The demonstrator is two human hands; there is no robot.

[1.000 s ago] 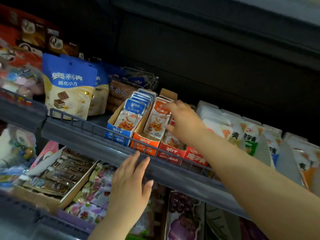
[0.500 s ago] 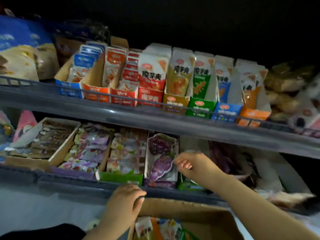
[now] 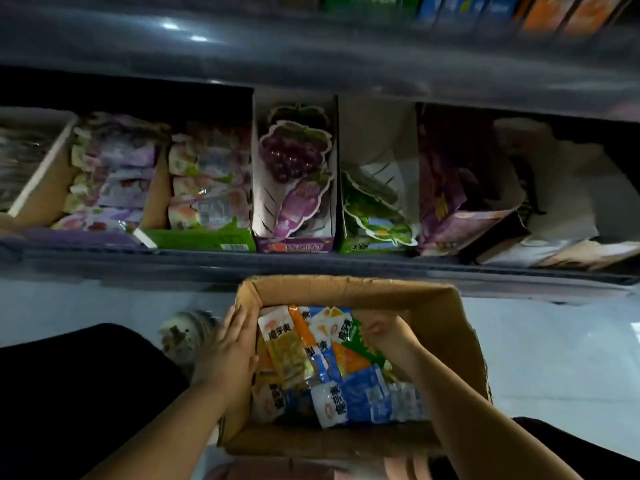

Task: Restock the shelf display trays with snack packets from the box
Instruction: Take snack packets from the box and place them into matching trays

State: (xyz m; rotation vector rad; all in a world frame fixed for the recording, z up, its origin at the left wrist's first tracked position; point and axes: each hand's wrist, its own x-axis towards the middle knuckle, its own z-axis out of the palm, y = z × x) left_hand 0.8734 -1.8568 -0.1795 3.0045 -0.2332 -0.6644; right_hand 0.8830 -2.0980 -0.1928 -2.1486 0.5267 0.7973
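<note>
Right hand (image 3: 388, 332) now leaves the shelf (image 3: 311, 268), curled among glossy multicoloured snack packets (image 3: 289, 355), grip hidden. Left hand (image 3: 233, 346) presses the cardboard box (image 3: 346, 289) wall, fingers straight.

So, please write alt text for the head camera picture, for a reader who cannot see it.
A person's two hands are at a cardboard box full of snack packets: the left hand lies flat against its left wall, the right hand reaches among the packets. Behind the box, a shelf holds display trays.
</note>
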